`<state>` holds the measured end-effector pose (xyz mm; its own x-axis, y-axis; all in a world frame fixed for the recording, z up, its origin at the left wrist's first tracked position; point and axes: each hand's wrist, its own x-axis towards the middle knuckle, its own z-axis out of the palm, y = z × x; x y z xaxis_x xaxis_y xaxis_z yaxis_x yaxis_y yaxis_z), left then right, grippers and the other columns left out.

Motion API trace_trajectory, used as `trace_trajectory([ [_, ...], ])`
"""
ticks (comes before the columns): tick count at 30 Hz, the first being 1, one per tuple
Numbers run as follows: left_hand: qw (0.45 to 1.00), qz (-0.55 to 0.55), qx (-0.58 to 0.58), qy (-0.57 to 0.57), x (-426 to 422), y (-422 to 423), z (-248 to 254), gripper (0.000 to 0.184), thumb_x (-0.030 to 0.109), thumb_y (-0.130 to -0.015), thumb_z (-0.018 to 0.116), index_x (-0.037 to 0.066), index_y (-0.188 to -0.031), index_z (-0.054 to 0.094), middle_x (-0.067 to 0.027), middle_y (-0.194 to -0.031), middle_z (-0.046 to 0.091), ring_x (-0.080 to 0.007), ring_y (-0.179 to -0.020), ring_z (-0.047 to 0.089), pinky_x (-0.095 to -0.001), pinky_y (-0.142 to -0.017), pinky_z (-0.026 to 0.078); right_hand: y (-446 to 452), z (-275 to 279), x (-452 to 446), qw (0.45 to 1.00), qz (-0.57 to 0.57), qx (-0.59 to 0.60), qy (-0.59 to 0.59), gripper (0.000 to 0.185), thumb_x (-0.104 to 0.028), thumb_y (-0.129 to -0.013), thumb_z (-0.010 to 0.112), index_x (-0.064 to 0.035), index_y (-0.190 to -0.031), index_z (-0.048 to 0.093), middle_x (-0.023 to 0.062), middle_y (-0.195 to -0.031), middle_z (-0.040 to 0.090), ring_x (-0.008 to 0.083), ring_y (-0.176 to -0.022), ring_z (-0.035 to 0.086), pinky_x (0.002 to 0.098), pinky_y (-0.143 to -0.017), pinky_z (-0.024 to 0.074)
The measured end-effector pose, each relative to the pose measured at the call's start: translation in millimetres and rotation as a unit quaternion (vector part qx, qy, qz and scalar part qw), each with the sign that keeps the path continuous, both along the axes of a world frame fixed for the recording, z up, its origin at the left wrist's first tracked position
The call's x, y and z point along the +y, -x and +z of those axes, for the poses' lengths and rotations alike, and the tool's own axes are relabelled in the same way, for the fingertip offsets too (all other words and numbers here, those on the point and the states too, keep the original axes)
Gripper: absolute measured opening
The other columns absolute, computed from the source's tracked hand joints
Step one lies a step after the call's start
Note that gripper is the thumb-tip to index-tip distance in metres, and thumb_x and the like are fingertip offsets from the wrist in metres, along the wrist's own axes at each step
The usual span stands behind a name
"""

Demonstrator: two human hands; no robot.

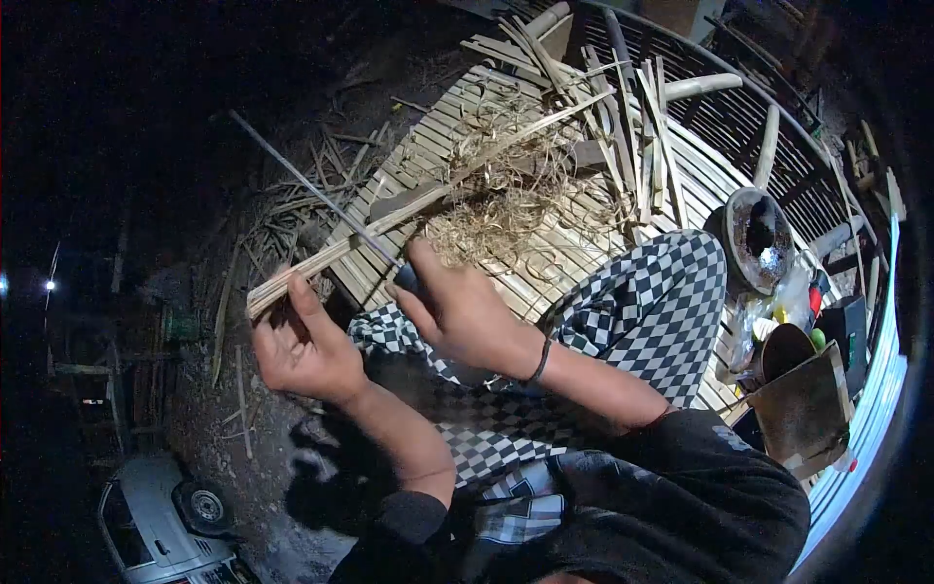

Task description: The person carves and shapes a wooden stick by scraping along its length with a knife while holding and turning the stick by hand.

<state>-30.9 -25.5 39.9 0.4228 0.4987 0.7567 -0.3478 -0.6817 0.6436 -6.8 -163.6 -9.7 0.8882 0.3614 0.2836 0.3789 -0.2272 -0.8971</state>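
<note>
My left hand (304, 346) is closed around the near end of a long pale bamboo strip (399, 214), which looks split into thin layers there. The strip runs up and right across the slatted platform. In my right hand (467, 316) is the dark handle of a long thin-bladed knife (316, 192). Its narrow metal blade points up and left, crossing over the strip. Curly shavings (496, 219) lie heaped beyond my right hand, partly around a dark wooden piece (409, 200) under the strip.
More split strips (652, 146) lie at the platform's far right. A round dark-centred dish (759, 238), a brown cup (786, 352) and a flat board (803, 414) stand at right. Cut sticks (282, 229) litter the ground at left; a parked vehicle (161, 516) is lower left.
</note>
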Motion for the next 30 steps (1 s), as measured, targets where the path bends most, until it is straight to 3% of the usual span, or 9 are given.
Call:
trace_trajectory([
  [3, 1.0, 0.008, 0.005, 0.008, 1.7, 1.1, -3.8, 0.021, -0.001, -0.091, 0.064, -0.015, -0.106, 0.059, -0.0238, -0.104, 0.067, -0.0242, -0.091, 0.068, -0.0321, -0.08, 0.058, 6.1, 9.0, -1.8, 0.994, 0.012, -0.093, -0.061, 0.032, -0.019, -0.09, 0.063, -0.0021, -0.107, 0.042, 0.0221, -0.065, 0.059, 0.0434, -0.061, 0.061, 0.049, -0.053, 0.0468],
  [6, 1.0, 0.007, -0.01, -0.006, 4.7, -0.1, -3.2, 0.021, -0.001, -0.091, 0.064, -0.015, -0.106, 0.059, -0.0244, -0.104, 0.067, -0.0246, -0.091, 0.068, -0.0317, -0.08, 0.058, -6.1, -8.3, 4.0, 0.999, 0.012, -0.048, -0.008, 0.034, -0.023, -0.092, 0.061, -0.0026, -0.11, 0.04, 0.0229, -0.068, 0.061, 0.0457, -0.064, 0.061, 0.0537, -0.055, 0.0466],
  [8, 1.0, 0.014, -0.013, -0.018, 4.9, 0.2, -1.0, 0.022, -0.002, -0.09, 0.064, -0.015, -0.107, 0.059, -0.0247, -0.104, 0.067, -0.0247, -0.09, 0.068, -0.0318, -0.08, 0.058, -19.4, -33.8, 13.5, 0.998, 0.003, -0.044, -0.046, 0.034, -0.022, -0.092, 0.06, -0.0033, -0.113, 0.04, 0.0245, -0.07, 0.062, 0.0464, -0.064, 0.061, 0.0539, -0.055, 0.047],
  [12, 1.0, 0.012, -0.004, -0.017, 21.9, 0.0, -4.9, 0.019, -0.001, -0.093, 0.06, -0.014, -0.107, 0.058, -0.024, -0.105, 0.066, -0.0256, -0.092, 0.067, -0.0336, -0.083, 0.057, -20.5, -36.9, 15.9, 0.999, -0.011, -0.04, 0.001, 0.033, -0.022, -0.092, 0.059, -0.003, -0.111, 0.04, 0.0256, -0.07, 0.062, 0.0477, -0.064, 0.06, 0.0554, -0.058, 0.0476],
  [15, 0.99, -0.08, -0.035, -0.108, 26.7, -13.0, -5.2, 0.021, 0.007, -0.099, 0.053, -0.012, -0.105, 0.055, -0.0221, -0.101, 0.064, -0.0264, -0.091, 0.066, -0.0373, -0.085, 0.056, -21.2, -33.0, 13.4, 1.0, -0.004, -0.021, 0.006, 0.029, -0.018, -0.092, 0.059, -0.0011, -0.106, 0.041, 0.0267, -0.066, 0.059, 0.0474, -0.062, 0.059, 0.0532, -0.056, 0.0458],
  [17, 0.959, -0.264, -0.078, 0.061, 28.5, -19.7, -17.2, 0.028, 0.018, -0.103, 0.046, -0.009, -0.104, 0.052, -0.0199, -0.096, 0.061, -0.0265, -0.089, 0.064, -0.0401, -0.084, 0.056, -22.1, -34.6, 14.9, 0.999, -0.014, -0.042, 0.02, 0.031, -0.019, -0.092, 0.06, -0.0007, -0.107, 0.04, 0.0267, -0.066, 0.059, 0.047, -0.063, 0.059, 0.0532, -0.056, 0.0461],
  [21, 0.971, -0.228, -0.071, 0.005, 23.1, -25.1, -17.0, 0.034, 0.027, -0.104, 0.042, -0.006, -0.1, 0.047, -0.0166, -0.089, 0.057, -0.0253, -0.08, 0.061, -0.0425, -0.079, 0.058, -17.2, -29.9, 13.5, 0.997, -0.03, -0.063, 0.026, 0.03, -0.024, -0.092, 0.059, -0.0035, -0.107, 0.041, 0.0223, -0.069, 0.062, 0.0446, -0.063, 0.061, 0.0538, -0.057, 0.0478],
  [25, 0.973, -0.198, -0.117, 0.0, 14.0, -30.5, -25.9, 0.03, 0.025, -0.105, 0.04, -0.004, -0.1, 0.043, -0.0141, -0.085, 0.051, -0.0227, -0.074, 0.056, -0.0425, -0.075, 0.059, -5.0, -13.8, 12.4, 0.997, -0.006, -0.079, 0.018, 0.033, -0.026, -0.092, 0.061, -0.0046, -0.107, 0.041, 0.0195, -0.07, 0.062, 0.042, -0.064, 0.062, 0.0503, -0.053, 0.0475],
  [30, 0.978, -0.186, -0.097, 0.005, 15.7, -26.5, -25.2, 0.027, 0.025, -0.105, 0.037, -0.002, -0.101, 0.042, -0.0123, -0.087, 0.048, -0.0212, -0.076, 0.053, -0.0404, -0.076, 0.058, -31.3, -56.2, 23.5, 0.998, -0.049, -0.039, 0.025, 0.031, -0.023, -0.09, 0.063, -0.006, -0.107, 0.043, 0.019, -0.065, 0.06, 0.0414, -0.062, 0.061, 0.0483, -0.053, 0.0471],
])
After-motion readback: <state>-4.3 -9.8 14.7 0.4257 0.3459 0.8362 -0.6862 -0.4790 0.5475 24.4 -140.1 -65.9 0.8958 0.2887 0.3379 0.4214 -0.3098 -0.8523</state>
